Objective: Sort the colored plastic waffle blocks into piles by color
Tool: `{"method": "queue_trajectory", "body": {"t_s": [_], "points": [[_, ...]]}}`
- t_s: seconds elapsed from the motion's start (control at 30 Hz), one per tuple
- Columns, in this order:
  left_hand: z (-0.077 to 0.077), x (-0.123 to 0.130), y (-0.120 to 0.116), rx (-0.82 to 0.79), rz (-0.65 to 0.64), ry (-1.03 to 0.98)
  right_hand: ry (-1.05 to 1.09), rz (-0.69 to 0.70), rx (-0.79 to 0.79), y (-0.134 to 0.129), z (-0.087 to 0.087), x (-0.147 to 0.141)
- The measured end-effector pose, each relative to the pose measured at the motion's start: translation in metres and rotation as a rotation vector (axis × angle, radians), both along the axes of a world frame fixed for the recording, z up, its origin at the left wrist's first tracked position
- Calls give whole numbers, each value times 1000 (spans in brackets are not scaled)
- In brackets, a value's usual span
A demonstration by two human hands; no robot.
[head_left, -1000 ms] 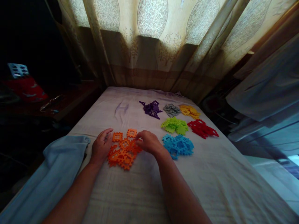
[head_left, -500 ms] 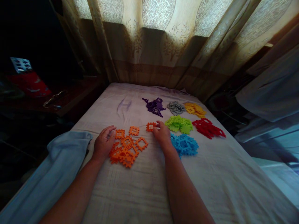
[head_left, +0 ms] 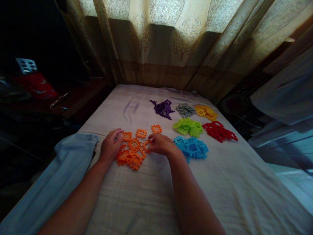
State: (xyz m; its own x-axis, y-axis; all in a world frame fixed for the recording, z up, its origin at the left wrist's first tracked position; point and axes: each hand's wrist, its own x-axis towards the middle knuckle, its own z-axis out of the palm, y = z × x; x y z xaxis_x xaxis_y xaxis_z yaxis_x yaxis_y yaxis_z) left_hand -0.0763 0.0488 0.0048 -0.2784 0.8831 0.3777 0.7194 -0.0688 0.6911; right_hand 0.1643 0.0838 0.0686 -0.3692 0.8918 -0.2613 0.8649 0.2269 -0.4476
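Observation:
An orange heap (head_left: 132,158) of flat toothed building tiles lies on the sheet between my hands. My left hand (head_left: 110,147) rests at its left side, fingers loosely bent and apart, beside a square orange tile (head_left: 126,136) with a window cut-out. On the heap's right side, my right hand (head_left: 161,144) has its thumb and fingers at the edge of an orange frame tile (head_left: 146,146), partly covered by the fingertips. Two separate orange tiles lie flat beyond: a middle tile (head_left: 141,133) and a right tile (head_left: 156,129).
Sorted heaps of similar tiles lie to the right and beyond: blue (head_left: 192,148), lime green (head_left: 188,126), red (head_left: 219,131), grey (head_left: 185,110), yellow (head_left: 206,112) and purple (head_left: 163,108). A light-blue cloth (head_left: 70,156) lies at the left edge; a patterned curtain (head_left: 156,55) hangs behind.
My right hand has let go of the right window tile and moved left and nearer, to the frame tile by the heap. My left hand has stayed about where it was.

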Motion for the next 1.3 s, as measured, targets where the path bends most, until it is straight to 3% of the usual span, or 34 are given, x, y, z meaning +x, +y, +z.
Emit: {"method": "queue_trajectory", "body": {"t_s": [0.23,0.53,0.63,0.73,0.83,0.97,1.03,1.17,1.3], "points": [[-2,-1,-1,-2,-3,9,-92,-41,22,0,1,-5],[-2,-1,-1,-24,-6,30,18,-130,78,12,-10,10],[-2,0,-1,-19,-7,36,40,-34,3,9,-7,15],[-1,1,0,-14,-21,55,-66,97,-42,1,3,13],[6,0,-5,-46,-133,144,-203,163,-39,-6,12,6],[22,-2,-19,-328,-459,383,-222,102,-11,-6,10,-1],[26,-1,-27,-464,-548,477,-196,47,5,-4,6,-2],[23,7,-34,-515,-525,568,-158,-82,50,1,-1,-3],[12,18,-28,-392,-402,572,-120,-158,105,3,-9,-4]]}}
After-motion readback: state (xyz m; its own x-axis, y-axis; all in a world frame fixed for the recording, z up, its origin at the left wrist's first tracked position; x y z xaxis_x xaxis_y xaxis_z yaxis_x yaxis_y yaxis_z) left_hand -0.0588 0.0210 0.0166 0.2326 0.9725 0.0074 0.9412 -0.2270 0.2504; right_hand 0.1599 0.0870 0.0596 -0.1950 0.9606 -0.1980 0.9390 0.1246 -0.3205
